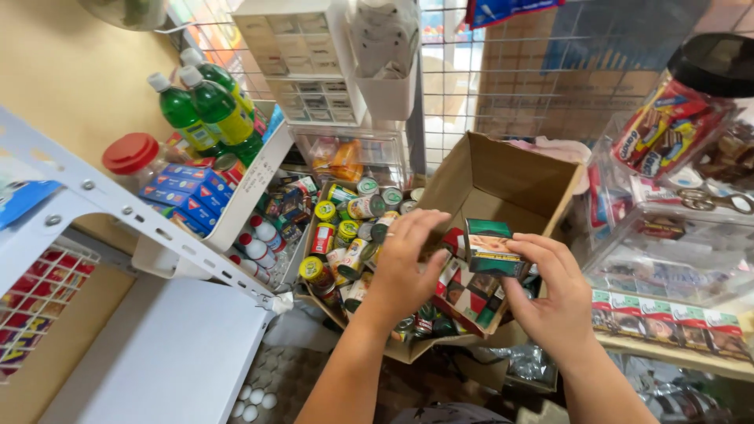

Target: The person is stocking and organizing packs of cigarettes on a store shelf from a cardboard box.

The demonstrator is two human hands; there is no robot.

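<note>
The right hand [554,294] pinches a small green box [492,246] with its fingers curled around it, just above the cardboard box [503,177]. The left hand [404,263] is spread open, fingers touching the packs [463,294] inside.

showing green bottles [206,110]: 3 | red-lidded jar [132,155]: 1 | open cardboard box [503,177]: 1 | scissors [711,201]: 1 | hands: left hand [404,263], right hand [554,298]: 2

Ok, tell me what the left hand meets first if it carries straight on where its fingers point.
Probably the green packet held by the right hand; the left hand points right toward it, though depth is unclear.
</note>
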